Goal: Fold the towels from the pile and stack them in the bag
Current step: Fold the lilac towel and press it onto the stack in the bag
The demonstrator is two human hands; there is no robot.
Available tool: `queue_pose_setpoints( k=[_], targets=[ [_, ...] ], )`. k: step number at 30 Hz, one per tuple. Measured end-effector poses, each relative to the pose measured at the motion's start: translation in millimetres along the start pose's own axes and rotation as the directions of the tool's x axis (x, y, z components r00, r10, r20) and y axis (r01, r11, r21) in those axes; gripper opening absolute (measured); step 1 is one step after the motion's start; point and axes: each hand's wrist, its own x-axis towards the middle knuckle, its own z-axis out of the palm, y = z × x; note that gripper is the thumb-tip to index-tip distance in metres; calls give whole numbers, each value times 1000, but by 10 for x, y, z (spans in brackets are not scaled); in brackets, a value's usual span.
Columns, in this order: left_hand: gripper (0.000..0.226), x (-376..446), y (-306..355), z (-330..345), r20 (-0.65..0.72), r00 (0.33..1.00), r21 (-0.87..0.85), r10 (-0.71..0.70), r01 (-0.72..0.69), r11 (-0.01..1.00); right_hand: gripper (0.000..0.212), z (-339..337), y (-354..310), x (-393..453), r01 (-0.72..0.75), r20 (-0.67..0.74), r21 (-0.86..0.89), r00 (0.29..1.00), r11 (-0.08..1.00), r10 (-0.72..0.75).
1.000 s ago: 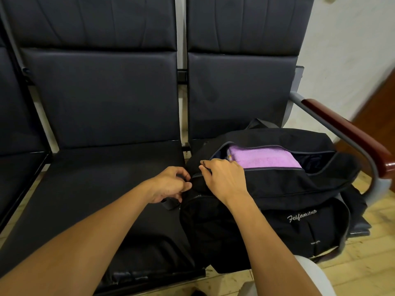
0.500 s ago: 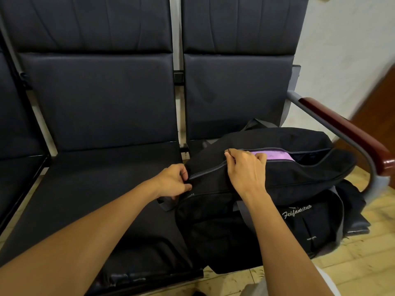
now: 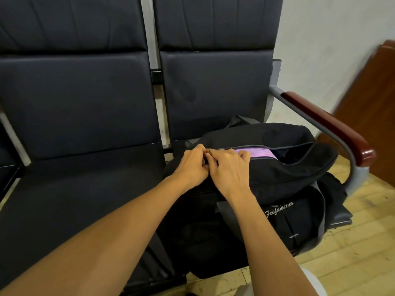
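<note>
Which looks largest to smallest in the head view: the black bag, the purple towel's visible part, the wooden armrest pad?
1. black bag
2. wooden armrest pad
3. purple towel, of which only a strip shows in the bag's opening

The pad and strip look fairly alike, so their order is unsure.

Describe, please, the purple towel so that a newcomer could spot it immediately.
Find the row of dark padded seats and go to the right-hand one beside the wooden armrest, where a black bag sits. Both hands meet at the left end of its top zip opening. The purple towel shows inside that opening, the only brightly coloured thing there.
</note>
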Motion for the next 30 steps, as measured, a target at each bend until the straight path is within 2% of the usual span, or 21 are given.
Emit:
queue_pose_setpoints(
  k=[4, 8, 13, 17, 22, 25, 27, 30],
  targets=[
    [15, 64, 13, -43, 85, 995, 13, -53, 52, 999, 27, 8, 116, 10, -16, -38, 31, 999, 999, 17],
    [10, 96, -3, -97, 127, 987, 23, -101, 99, 995, 28, -8, 355, 63, -135, -107, 46, 984, 990, 140],
    [12, 91, 4, -203, 217, 974, 37, -63, 57, 998, 26, -39, 687, 126, -222, -191, 35, 955, 974, 225],
    [13, 97, 36, -230, 254, 966, 91, -48, 25, 996, 24, -47, 871, 138, -283, -196, 106, 934, 953, 299],
    [26, 161, 218, -131, 176, 983, 163, 48, -77, 984, 23, -6, 947, 113, -213, -228, 163, 942, 963, 247],
    [33, 314, 455, 121, 73, 972, 274, 222, -234, 933, 25, 0, 1012, 109, -146, -267, 158, 946, 977, 184],
    [37, 459, 657, 358, 60, 952, 305, 300, -304, 903, 28, 4, 1103, 112, -122, -283, 133, 946, 983, 156],
    [32, 589, 842, 571, 73, 953, 297, 294, -302, 906, 27, 28, 1197, 116, -109, -298, 115, 944, 987, 139]
  ],
)
